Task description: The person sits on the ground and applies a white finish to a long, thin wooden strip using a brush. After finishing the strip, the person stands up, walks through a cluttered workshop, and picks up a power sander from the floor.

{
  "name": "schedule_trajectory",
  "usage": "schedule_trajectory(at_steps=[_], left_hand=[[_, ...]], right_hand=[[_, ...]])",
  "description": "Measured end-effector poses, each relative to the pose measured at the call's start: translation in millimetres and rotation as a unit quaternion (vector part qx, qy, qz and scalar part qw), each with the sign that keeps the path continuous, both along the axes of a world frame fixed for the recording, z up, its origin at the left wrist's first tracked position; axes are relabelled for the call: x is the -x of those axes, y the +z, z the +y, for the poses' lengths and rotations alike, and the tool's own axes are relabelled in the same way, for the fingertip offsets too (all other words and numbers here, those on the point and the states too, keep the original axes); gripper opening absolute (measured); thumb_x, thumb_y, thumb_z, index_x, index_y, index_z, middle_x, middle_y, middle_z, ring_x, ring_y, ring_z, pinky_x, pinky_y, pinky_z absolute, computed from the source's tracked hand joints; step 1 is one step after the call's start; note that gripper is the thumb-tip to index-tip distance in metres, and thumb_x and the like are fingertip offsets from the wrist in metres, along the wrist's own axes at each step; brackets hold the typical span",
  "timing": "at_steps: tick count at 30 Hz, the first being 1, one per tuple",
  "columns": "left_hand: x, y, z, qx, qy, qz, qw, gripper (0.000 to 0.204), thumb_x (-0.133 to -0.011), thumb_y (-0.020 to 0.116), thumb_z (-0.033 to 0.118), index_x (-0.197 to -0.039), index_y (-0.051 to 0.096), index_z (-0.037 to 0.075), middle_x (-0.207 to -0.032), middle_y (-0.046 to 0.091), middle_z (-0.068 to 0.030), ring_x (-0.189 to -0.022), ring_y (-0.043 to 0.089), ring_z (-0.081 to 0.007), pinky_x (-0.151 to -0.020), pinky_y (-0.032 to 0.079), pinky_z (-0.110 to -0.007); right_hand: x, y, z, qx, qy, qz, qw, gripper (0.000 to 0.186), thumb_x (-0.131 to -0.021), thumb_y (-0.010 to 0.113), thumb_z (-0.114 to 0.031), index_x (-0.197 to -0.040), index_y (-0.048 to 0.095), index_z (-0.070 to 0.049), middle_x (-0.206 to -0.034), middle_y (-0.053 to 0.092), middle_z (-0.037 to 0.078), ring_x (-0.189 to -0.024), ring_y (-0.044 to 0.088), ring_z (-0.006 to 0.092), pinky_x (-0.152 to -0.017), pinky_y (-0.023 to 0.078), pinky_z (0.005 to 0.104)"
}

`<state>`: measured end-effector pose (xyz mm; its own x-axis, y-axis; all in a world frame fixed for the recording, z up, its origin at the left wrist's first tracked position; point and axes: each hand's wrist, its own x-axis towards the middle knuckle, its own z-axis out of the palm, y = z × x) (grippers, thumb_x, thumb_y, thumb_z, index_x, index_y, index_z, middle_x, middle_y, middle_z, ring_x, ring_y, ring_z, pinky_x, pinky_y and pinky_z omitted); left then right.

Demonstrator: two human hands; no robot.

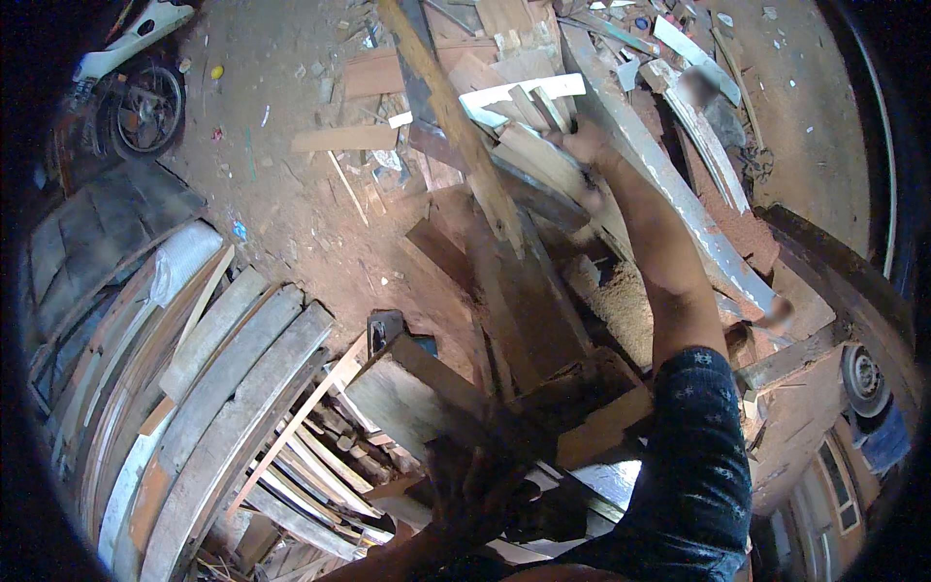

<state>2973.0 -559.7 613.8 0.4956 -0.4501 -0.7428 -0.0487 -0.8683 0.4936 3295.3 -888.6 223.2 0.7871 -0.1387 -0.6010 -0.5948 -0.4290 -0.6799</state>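
Observation:
My right arm stretches forward over a heap of wood, and my right hand (586,147) is down among the offcuts with its fingers curled. Beside those fingers are short pale wood strips (551,109), a white-faced board (524,89) and a pale plank (548,163). What the fingers hold, if anything, is hidden. Close to my body, my left hand (464,485) is in deep shadow at the lower end of a thick wooden block (412,388). Its fingers seem to grip that block, which lies tilted.
A long narrow board (456,126) slants across the heap. On the right runs a long grey beam (669,184), beside sawdust (621,306). Stacked planks (228,407) fill the left. A motorcycle wheel (150,109) stands far left, and another wheel (863,380) at the right.

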Motion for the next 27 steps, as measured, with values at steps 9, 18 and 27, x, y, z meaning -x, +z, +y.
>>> schedule_trajectory(at_steps=[9,18,27], left_hand=[[-28.5,7.9,-17.5,-0.017,-0.051,-0.106,0.993,0.054,-0.085,0.069,0.048,-0.124,0.060,0.012,-0.135,0.048,-0.0275,-0.130,0.043,-0.0436,-0.098,0.034,-0.070],[6.9,-5.7,17.7,-0.050,0.039,0.128,0.990,0.054,-0.082,0.074,0.040,-0.123,0.059,0.008,-0.129,0.054,-0.0224,-0.131,0.041,-0.0412,-0.103,0.024,-0.068],[48.2,-19.2,56.4,-0.109,0.061,0.122,0.985,0.054,-0.079,0.078,0.031,-0.123,0.059,0.007,-0.113,0.065,-0.0167,-0.131,0.042,-0.0383,-0.106,0.023,-0.065]], right_hand=[[44.6,63.7,43.7,0.120,0.055,-0.088,0.987,0.090,-0.075,0.078,-0.052,-0.134,0.043,0.006,-0.120,0.055,0.032,-0.114,0.055,0.0462,-0.097,0.045,0.0471],[79.0,96.6,47.2,0.055,-0.022,-0.156,0.986,0.034,-0.093,0.060,-0.025,-0.108,0.047,0.003,-0.100,0.057,0.034,-0.094,0.059,0.0493,-0.080,0.046,0.0548],[58.8,27.6,37.7,0.011,-0.040,-0.129,0.991,0.063,-0.089,0.067,-0.033,-0.136,0.044,0.001,-0.126,0.057,0.027,-0.115,0.059,0.0390,-0.096,0.047,0.0451]])
